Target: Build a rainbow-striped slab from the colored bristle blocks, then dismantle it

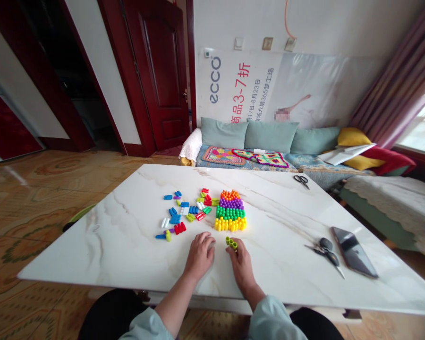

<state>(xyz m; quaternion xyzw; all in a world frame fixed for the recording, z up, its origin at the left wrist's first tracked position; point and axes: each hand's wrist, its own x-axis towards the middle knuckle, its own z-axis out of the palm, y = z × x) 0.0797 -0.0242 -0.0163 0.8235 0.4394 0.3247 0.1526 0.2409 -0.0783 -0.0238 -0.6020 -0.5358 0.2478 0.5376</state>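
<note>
My right hand [241, 265] is closed on a joined row of lime-green plastic building pegs [231, 243], whose hollow round ends face up. Beside it, my left hand [200, 254] rests on the white table, fingers loosely bent and slightly apart, with nothing visible in it. Just beyond both hands stands a block of joined pegs in colour bands: yellow [230, 224], green [231, 213], purple [232, 203] and orange [230, 194]. Loose pieces lie scattered to its left, including a red one [180, 228], a white one [165, 222] and a blue one [175, 219].
On the marble-patterned table [127, 236], a phone [354, 251] lies at the right beside dark-handled scissors [327, 255]. Black scissors [301, 180] lie near the far right corner. A sofa with cushions [223, 133] stands behind the table.
</note>
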